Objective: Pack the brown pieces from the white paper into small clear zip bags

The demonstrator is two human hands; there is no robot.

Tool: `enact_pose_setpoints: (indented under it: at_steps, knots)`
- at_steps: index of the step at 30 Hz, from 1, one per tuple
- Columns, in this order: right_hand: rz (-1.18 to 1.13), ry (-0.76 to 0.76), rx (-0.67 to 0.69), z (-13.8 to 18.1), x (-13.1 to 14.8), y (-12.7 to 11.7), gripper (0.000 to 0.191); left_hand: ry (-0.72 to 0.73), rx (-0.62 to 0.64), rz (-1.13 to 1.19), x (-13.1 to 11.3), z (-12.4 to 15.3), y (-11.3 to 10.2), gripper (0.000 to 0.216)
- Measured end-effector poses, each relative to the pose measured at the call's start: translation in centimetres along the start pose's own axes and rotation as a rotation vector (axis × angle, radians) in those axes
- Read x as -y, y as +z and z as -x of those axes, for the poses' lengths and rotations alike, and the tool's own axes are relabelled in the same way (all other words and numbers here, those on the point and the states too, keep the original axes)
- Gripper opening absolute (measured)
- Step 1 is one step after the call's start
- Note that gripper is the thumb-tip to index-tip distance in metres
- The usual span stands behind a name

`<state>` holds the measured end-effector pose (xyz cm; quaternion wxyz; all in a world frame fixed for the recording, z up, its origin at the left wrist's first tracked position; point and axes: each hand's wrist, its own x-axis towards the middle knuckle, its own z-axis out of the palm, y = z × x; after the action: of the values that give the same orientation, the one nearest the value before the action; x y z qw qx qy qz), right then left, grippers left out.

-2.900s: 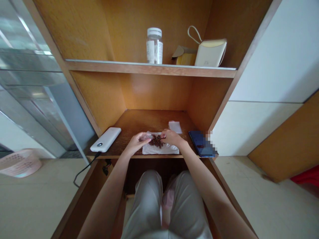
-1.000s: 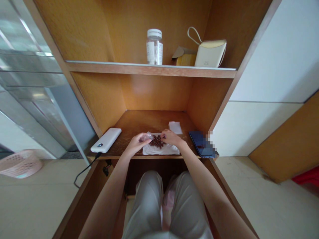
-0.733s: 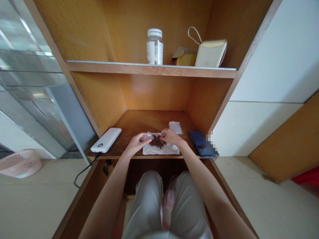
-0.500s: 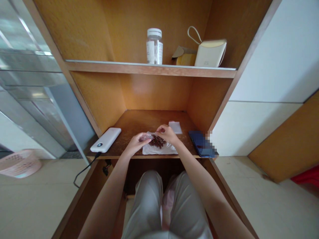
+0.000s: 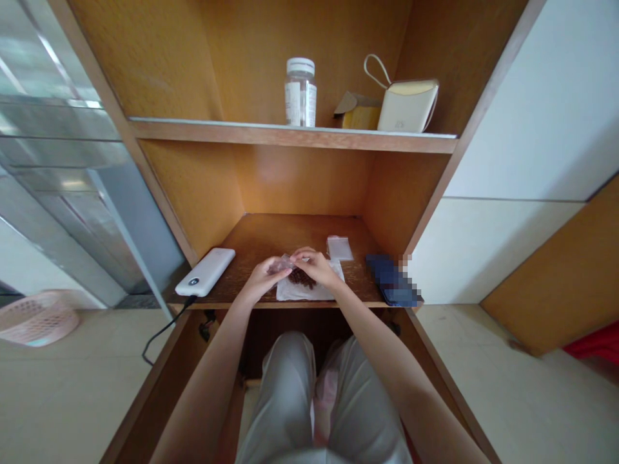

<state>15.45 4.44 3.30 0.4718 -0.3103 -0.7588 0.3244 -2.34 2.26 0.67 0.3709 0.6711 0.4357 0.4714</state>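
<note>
A small clear plastic bag (image 5: 284,263) is gripped by my left hand (image 5: 264,280), just left of a pile of small dark red-brown pieces (image 5: 302,278). The pile rests on a white sheet (image 5: 294,294), paper or thin plastic, at the front of the wooden desk surface. My right hand (image 5: 316,266) is over the pile with its fingertips at the bag's mouth. Its thumb and fingers are pinched together; whatever they hold is too small to make out. Behind it lies a flat clear zip bag (image 5: 340,249) with a red edge.
On the desk's left is a white power bank (image 5: 206,272) with a black cable. A dark blue phone (image 5: 391,281), partly pixelated, lies on the right. The shelf above (image 5: 213,130) bears a bottle (image 5: 300,93), a yellow box (image 5: 358,113) and a cream pouch (image 5: 409,106). An open drawer (image 5: 159,386) is below.
My right hand has moved left from over the pile to the mouth of the clear bag. My left hand stays nearly in place with the bag.
</note>
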Motion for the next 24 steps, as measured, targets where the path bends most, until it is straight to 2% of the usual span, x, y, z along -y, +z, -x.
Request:
enact_pose_setpoints:
  at_steps: [2, 4, 10, 13, 18, 21, 24]
  knots:
    - [0.001, -0.023, 0.049, 0.2, 0.2, -0.1, 0.012, -0.006, -0.013, 0.013, -0.2, 0.0, 0.0, 0.038]
    - [0.005, -0.036, 0.039, 0.3, 0.3, -0.2, 0.009, -0.012, -0.014, 0.037, -0.4, 0.1, 0.0, 0.040]
    - [-0.029, 0.017, -0.158, 0.7, -0.8, -0.4, 0.009, -0.079, -0.113, 0.073, -0.6, 0.1, -0.2, 0.042]
    - [-0.152, 0.085, -0.249, 1.0, -1.8, -0.5, 0.019, -0.095, -0.101, 0.082, -0.4, 0.1, -0.4, 0.040]
    - [-0.403, 0.209, -0.316, 1.0, -2.7, -0.5, 0.032, -0.107, -0.071, 0.110, -0.1, 0.1, -0.5, 0.037]
    - [-0.527, 0.258, -0.314, 1.2, -2.1, -0.4, 0.038, -0.098, -0.081, 0.118, -0.3, 0.0, -0.6, 0.036]
    - [-0.576, 0.308, -0.248, 1.4, -1.4, -0.4, 0.041, -0.097, -0.089, 0.119, -0.5, 0.1, -0.5, 0.037]
